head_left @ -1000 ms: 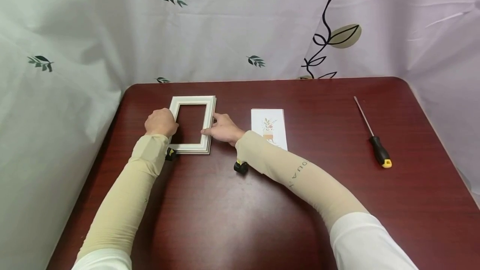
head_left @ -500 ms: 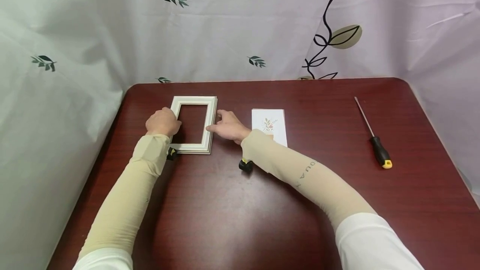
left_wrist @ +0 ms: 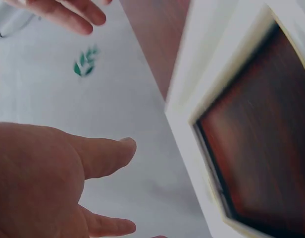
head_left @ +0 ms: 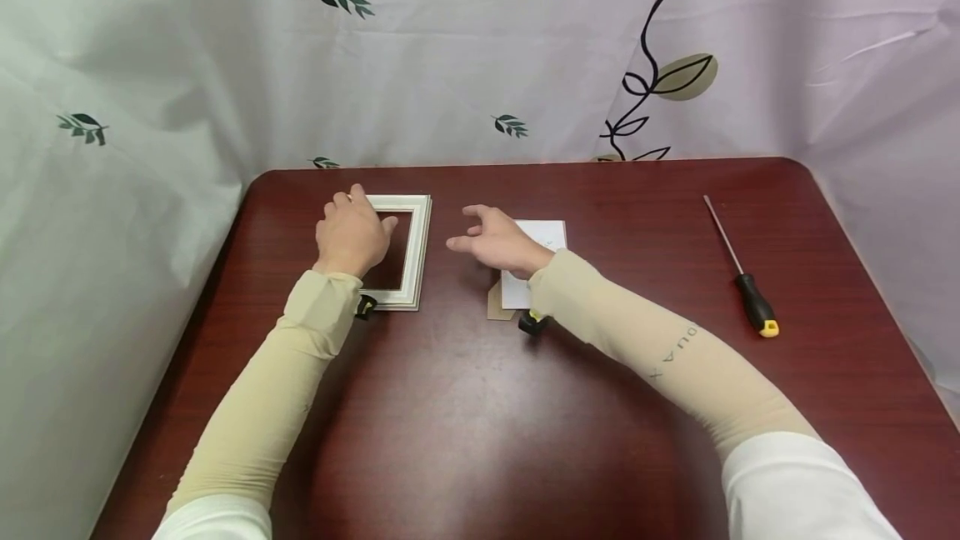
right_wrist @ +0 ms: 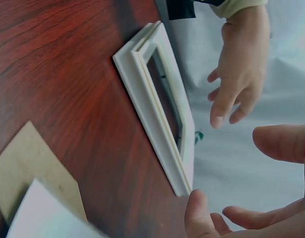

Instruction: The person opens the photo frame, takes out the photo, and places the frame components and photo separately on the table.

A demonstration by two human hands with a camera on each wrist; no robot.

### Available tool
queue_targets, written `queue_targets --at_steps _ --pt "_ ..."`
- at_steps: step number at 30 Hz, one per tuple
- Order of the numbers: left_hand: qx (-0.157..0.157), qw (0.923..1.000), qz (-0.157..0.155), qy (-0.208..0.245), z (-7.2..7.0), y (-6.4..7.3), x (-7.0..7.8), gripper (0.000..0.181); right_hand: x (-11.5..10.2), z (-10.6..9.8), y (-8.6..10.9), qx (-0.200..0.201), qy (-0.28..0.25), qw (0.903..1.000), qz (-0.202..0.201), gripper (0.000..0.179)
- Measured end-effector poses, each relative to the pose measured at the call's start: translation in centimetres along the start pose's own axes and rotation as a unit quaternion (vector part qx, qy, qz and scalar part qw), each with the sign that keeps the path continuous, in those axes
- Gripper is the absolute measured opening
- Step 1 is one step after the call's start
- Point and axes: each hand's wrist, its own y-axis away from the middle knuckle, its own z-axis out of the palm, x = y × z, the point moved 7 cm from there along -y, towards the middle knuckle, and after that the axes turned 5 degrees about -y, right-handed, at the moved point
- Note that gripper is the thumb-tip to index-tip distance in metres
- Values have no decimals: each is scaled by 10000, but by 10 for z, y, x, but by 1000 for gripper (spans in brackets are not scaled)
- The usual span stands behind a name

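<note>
A white picture frame lies flat on the table at the left, with dark tabletop showing through its opening. Over its left side hovers my left hand, fingers spread and gripping nothing; in the right wrist view this hand is raised apart from the frame. My right hand is in the air right of the frame, thumb and fingers extended, holding nothing. Partly hidden beneath that hand and its sleeve lies a white card, on top of a brown board.
A screwdriver with a black and yellow handle lies at the right of the dark red table. Behind the table hangs a pale curtain with leaf prints. Small black cameras are strapped at both wrists.
My right hand has let go of the frame's right side and moved right, over the card. My left hand has released the left side, lifted and opened its fingers. The frame stays put.
</note>
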Motion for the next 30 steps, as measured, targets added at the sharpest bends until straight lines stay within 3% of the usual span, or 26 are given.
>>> queue_targets --at_steps 4,7,14,21,30 --pt "281 9988 402 44 -2 3 21 71 2 -16 9 52 98 9999 -68 74" --pt "316 9963 799 78 0 5 38 72 5 -28 16 92 510 9985 -174 75" --pt "-48 9859 1657 241 11 15 77 79 13 -47 33 44 1908 9799 -583 74" --pt "-760 9650 2492 313 34 37 116 84 26 -54 47 -320 2750 9570 -867 79" --pt "-1375 9325 3336 170 61 56 150 107 48 -61 55 -548 3252 9394 -936 85"
